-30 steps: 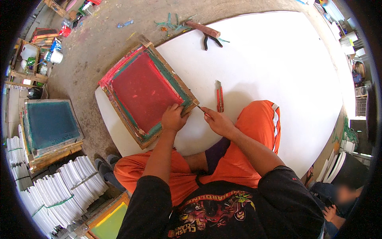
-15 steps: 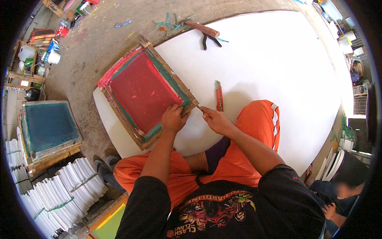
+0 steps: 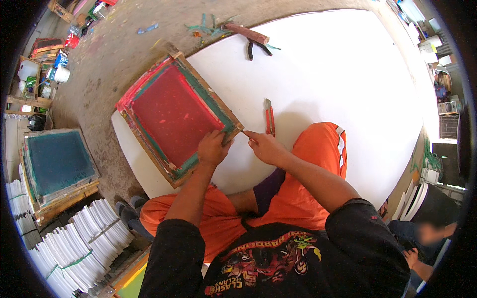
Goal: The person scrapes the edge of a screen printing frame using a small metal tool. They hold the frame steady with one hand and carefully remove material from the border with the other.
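A wooden screen-printing frame [image 3: 169, 119] with dark red mesh and green and red paint on its borders lies tilted across the white board, left of centre. My left hand [image 3: 213, 148] grips its near right edge, with the fingers bent over the wood. At the right-hand corner of the frame, my right hand [image 3: 263, 147] pinches a thin, dark tool whose tip meets the wood. My fingers mostly hide that tool, so its exact kind is unclear. A red utility knife [image 3: 269, 118] lies on the board just beyond my right hand.
The white board [image 3: 338, 69] spreads under my crossed legs. Pliers with black handles [image 3: 257, 48] and a brown cylindrical piece [image 3: 247, 33] lie at its far edge. A blue-mesh frame [image 3: 59, 161] rests on the left, beside bundled white stacks [image 3: 82, 248]. Another person [image 3: 425, 248] sits at lower right.
The whole view has shifted slightly. Both hands stay at the same corner of the frame, with my right fingers shifted a little closer to the wood.
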A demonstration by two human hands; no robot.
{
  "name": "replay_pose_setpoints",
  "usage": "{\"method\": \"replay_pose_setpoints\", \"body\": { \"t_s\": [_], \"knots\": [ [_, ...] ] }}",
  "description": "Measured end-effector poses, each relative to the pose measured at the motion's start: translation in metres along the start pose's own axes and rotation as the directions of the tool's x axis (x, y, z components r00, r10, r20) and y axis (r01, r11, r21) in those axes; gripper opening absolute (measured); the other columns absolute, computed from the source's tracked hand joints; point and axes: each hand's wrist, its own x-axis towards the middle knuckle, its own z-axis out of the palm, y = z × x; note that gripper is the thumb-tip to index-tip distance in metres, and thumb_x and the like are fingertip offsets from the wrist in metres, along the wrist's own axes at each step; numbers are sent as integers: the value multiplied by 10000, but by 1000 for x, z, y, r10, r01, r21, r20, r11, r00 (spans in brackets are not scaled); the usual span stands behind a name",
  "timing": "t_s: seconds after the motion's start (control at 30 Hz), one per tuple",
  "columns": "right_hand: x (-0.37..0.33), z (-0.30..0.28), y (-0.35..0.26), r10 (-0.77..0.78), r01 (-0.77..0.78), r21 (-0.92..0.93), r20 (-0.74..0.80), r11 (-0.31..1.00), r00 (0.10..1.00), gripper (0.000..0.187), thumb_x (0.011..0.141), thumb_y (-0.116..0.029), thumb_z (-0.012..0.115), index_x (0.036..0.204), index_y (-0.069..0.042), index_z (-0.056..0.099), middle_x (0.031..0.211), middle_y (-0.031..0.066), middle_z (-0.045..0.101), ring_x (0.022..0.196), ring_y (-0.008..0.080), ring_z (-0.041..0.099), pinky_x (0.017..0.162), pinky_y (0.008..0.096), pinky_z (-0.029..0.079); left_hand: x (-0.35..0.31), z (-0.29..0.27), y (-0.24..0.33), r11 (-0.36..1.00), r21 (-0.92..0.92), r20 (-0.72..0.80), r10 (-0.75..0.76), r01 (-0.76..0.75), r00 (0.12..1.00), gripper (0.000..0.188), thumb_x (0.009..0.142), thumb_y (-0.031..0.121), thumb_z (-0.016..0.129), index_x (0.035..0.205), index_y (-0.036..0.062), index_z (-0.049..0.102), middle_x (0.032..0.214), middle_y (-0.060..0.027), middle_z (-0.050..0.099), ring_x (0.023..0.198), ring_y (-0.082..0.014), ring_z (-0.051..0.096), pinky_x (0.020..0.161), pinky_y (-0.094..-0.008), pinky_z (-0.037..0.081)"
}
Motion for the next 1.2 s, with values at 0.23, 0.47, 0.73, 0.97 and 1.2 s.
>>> {"method": "replay_pose_setpoints", "body": {
  "t_s": [0.23, 0.47, 0.73, 0.97, 1.2],
  "knots": [
    [9, -4, 16, 71, -132, 373, 172, 918, 982, 494, 1066, -240, 521, 1550, -143, 537, 893, 267, 733, 793, 453, 735, 759, 579, 586, 4, -6, 6, 998, 37, 57, -57, 55, 997, 362, 869, 359, 814, 1076, 68, 759, 1030, -86, 687, 1001, -338, 673, 854, -463, 581],
    [15, 52, 50, -103, 132, 170, -172, 976, 980, 538, 1069, -259, 553, 1597, -175, 493, 768, 182, 679, 606, 312, 678, 584, 483, 570, 5, -5, 6, 998, 54, 66, -41, 38, 997, 358, 875, 359, 810, 1095, 81, 759, 1011, -86, 674, 1007, -345, 669, 844, -471, 581],
    [43, 84, 92, -387, 453, 46, -450, 890, 805, 534, 1087, -315, 570, 1601, -191, 498, 704, 106, 600, 508, 197, 586, 441, 386, 496, 10, -7, 13, 997, 79, 61, -23, 18, 998, 347, 901, 400, 777, 1038, 82, 745, 1016, -87, 671, 1025, -344, 666, 847, -485, 579],
    [0, 25, 22, 104, -165, 604, 136, 780, 985, 494, 1075, -253, 545, 1560, -160, 537, 810, 263, 696, 701, 430, 707, 665, 553, 573, 2, -5, 0, 998, 51, 13, -28, 27, 1000, 368, 900, 431, 768, 1033, 88, 747, 1021, -87, 673, 1022, -351, 665, 870, -487, 573],
    [41, 117, 82, -282, 418, 116, -578, 901, 766, 517, 1098, -323, 567, 1604, -241, 502, 676, 42, 549, 474, 153, 497, 409, 347, 467, 12, 0, 6, 999, 44, 82, -23, 20, 996, 374, 888, 428, 775, 1056, 95, 751, 1022, -91, 685, 1012, -351, 675, 876, -475, 573]
  ]
}}
